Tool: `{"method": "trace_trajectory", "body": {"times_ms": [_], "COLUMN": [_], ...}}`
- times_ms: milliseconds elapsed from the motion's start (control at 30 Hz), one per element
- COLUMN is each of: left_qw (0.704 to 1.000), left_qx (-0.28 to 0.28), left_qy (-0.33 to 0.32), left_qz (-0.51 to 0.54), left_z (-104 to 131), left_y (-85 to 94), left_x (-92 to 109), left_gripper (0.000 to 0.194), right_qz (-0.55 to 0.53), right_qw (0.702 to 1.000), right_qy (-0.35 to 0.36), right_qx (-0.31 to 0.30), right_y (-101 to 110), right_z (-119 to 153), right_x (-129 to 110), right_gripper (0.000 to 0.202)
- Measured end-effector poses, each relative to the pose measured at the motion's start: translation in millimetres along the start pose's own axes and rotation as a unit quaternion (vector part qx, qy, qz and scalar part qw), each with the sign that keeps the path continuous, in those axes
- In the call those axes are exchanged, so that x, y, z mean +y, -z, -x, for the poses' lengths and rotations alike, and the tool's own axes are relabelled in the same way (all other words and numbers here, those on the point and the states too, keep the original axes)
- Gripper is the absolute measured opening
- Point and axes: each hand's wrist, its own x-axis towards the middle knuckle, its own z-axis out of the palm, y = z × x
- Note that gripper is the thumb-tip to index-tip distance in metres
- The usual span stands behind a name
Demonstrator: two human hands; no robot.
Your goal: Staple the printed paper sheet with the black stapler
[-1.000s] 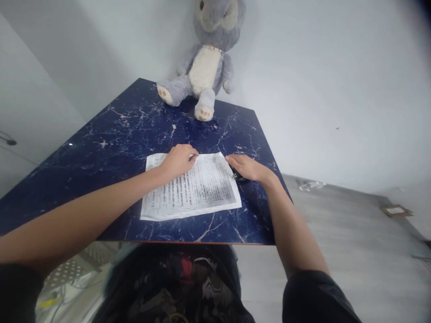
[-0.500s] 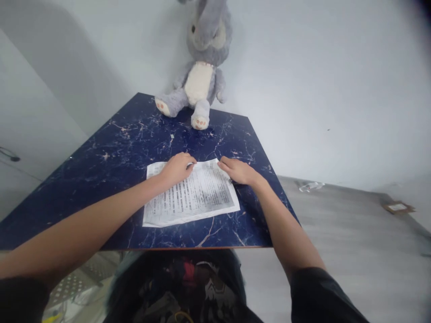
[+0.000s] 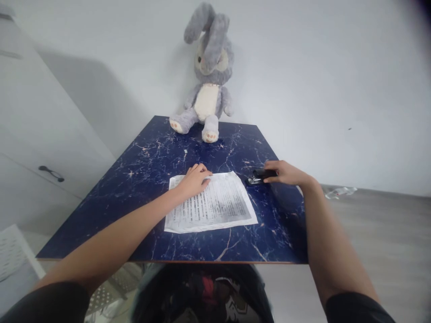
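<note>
Printed sheets of paper [image 3: 218,204] lie on the blue marbled table, slightly wrinkled. My left hand [image 3: 195,179] rests over their top edge, its fingers spread on the paper and the thumb apart from them. To the right of the paper, my right hand [image 3: 281,172] is closed around the back end of a black stapler [image 3: 259,175]. The stapler's metal front points left toward the paper's top right corner, with a gap between them. Whether the stapler touches the tabletop I cannot tell.
A grey plush rabbit [image 3: 210,98] sits at the table's [image 3: 141,215] far edge against the wall. A small white scrap [image 3: 185,151] lies in front of it. On the floor at right is a clear plastic item [image 3: 340,193]. A white perforated chair [image 3: 16,255] stands at left.
My right hand has left the paper's top right corner and moved right, now gripping the stapler. My left hand stays on the paper's top edge. The view has tilted up and shifted left.
</note>
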Motion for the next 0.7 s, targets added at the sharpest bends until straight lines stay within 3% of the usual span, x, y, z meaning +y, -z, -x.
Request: {"method": "trace_trajectory", "body": {"times_ms": [67,133,200,300,400,467,567,700], "left_qw": [1.0,1.0,0.999,0.992,0.962,0.932,0.883,0.833], "left_qx": [0.001,0.003,0.011,0.051,0.119,0.153,0.167,0.137], "left_qy": [0.002,0.005,0.006,0.015,0.058,0.093,0.13,0.147], "left_qz": [0.003,0.011,0.036,0.117,0.238,0.315,0.419,0.516], "left_z": [0,-1,-3,-6,-9,-11,-13,-14], "left_y": [-1.4,-3.6,-6.1,-9.0,-9.0,-7.7,-5.9,-4.8], "left_x": [0,0,-1,-6,-12,-16,-19,-17], "left_gripper": [0.029,0.028,0.026,0.024,0.023,0.023,0.02,0.037], "right_qz": [0.004,-0.026,-0.061,-0.092,-0.118,-0.11,-0.134,-0.31], "right_qw": [0.992,0.983,0.986,0.991,0.988,0.988,0.983,0.94], "right_qy": [-0.025,-0.032,-0.003,0.051,0.072,0.071,0.094,0.126], "right_qx": [0.121,0.181,0.152,0.08,0.063,0.081,0.078,-0.062], "right_y": [6,6,-4,-42,-84,-102,-104,-91], "right_z": [4,2,-8,-35,-62,-71,-72,-63], "right_x": [-5,-20,-43,-82,-110,-118,-116,-102], "right_gripper": [0.043,0.041,0.038,0.036,0.038,0.038,0.038,0.047]}}
